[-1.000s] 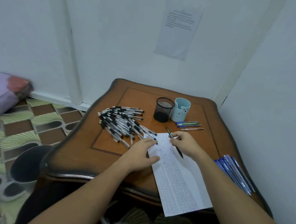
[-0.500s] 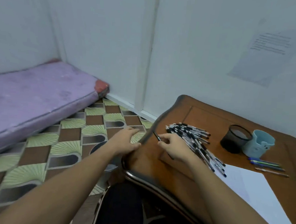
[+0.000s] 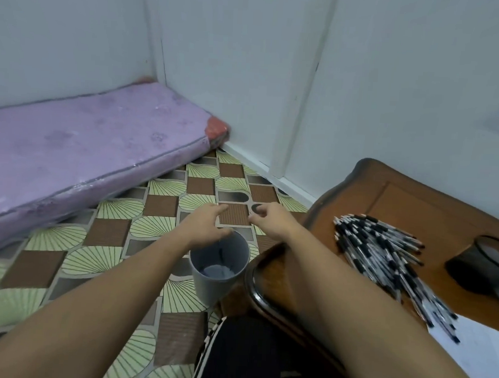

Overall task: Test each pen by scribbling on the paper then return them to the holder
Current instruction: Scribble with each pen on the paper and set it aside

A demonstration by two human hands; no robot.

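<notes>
Pen, tested a second ago: gone from right hand [image 3: 272, 221], apparently dropped into floor bin [image 3: 218, 267], so judged a reject. Both hands empty, fingers loosely spread above bin; left hand [image 3: 208, 223] near rim. Pens [image 3: 384, 255] piled on table [image 3: 402, 198], holder [image 3: 483, 261] beside them, untested.

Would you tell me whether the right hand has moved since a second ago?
Yes. The right hand has left the paper, crossed leftward past the table edge, and now hangs empty over the floor beyond the grey bin.

One head-worn camera looks steeply down and to the left, past the surface [image 3: 402, 204] edge toward the floor [image 3: 72, 254]. Both forearms reach close beneath it; the mattress [image 3: 84, 146] and walls fill the far view.
</notes>
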